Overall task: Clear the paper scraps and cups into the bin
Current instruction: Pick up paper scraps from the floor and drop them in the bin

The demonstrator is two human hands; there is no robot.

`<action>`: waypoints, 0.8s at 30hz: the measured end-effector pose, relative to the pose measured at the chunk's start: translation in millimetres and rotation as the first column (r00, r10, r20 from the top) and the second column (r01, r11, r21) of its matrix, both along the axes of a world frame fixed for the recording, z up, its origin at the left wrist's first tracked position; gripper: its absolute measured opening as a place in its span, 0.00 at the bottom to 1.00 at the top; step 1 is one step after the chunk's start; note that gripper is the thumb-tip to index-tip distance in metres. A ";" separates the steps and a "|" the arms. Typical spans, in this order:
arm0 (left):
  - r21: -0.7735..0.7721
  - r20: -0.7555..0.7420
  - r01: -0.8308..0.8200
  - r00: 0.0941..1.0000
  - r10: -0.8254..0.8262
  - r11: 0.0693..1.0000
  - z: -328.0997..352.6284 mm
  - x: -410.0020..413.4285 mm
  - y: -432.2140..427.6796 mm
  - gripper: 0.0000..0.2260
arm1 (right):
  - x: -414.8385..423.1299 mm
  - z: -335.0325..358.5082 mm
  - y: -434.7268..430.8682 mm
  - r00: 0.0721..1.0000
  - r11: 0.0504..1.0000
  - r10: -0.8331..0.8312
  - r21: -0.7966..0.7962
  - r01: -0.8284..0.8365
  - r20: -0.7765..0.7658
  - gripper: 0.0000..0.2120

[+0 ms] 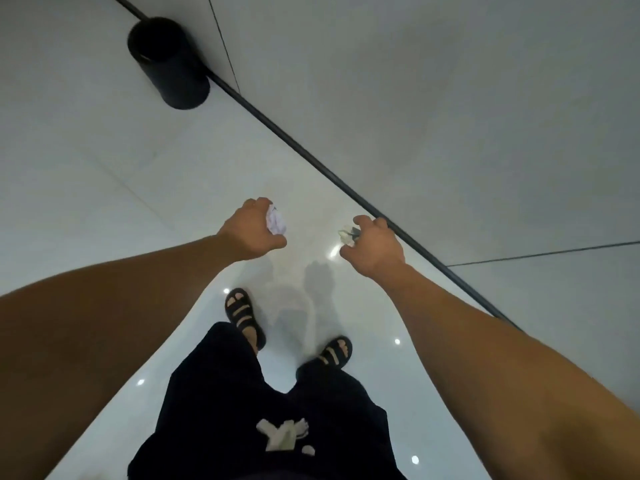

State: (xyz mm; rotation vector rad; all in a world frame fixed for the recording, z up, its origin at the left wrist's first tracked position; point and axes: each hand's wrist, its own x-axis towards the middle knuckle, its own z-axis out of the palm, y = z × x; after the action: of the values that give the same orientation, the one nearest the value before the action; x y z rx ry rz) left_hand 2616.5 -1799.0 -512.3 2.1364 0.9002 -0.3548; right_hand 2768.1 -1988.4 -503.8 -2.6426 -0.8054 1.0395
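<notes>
item: white crumpled paper scrap [276,220] gripped in left hand [252,230], greenish scrap [347,234] gripped in right hand [374,247], both held over floor [104,188]; black bin [168,64] stands well ahead-left by wall [450,98], so scraps are best carried above its opening before being released.

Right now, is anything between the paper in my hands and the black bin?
Nothing visible. The left hand and right hand each grip crumpled paper; only bare floor lies between them and the bin by the wall.

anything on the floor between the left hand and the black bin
Nothing: the head view shows only bare floor between the left hand and the bin.
</notes>
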 end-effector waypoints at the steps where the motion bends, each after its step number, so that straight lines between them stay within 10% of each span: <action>1: -0.001 0.009 -0.038 0.999 0.038 0.999 9.3 -13.8 13.3 0.21 | -7.4 9.7 15.7 0.999 0.999 0.037 -0.011 -0.037 0.015 0.31; 15: 0.206 0.084 -0.287 0.958 0.275 0.936 101.3 -171.2 291.9 0.29 | -129.9 92.7 336.8 0.936 0.939 0.328 0.067 -0.338 0.124 0.30; 24: 0.265 0.116 -0.293 0.955 0.271 0.919 122.4 -136.5 425.1 0.31 | -98.7 108.0 492.3 0.910 0.919 0.359 0.089 -0.384 0.208 0.30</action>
State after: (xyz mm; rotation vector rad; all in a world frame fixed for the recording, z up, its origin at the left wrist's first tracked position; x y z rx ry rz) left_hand 2480.0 -1373.8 -389.9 2.2109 1.2559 0.0043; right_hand 2669.5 -1496.1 -395.8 -2.5595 -1.4132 0.7835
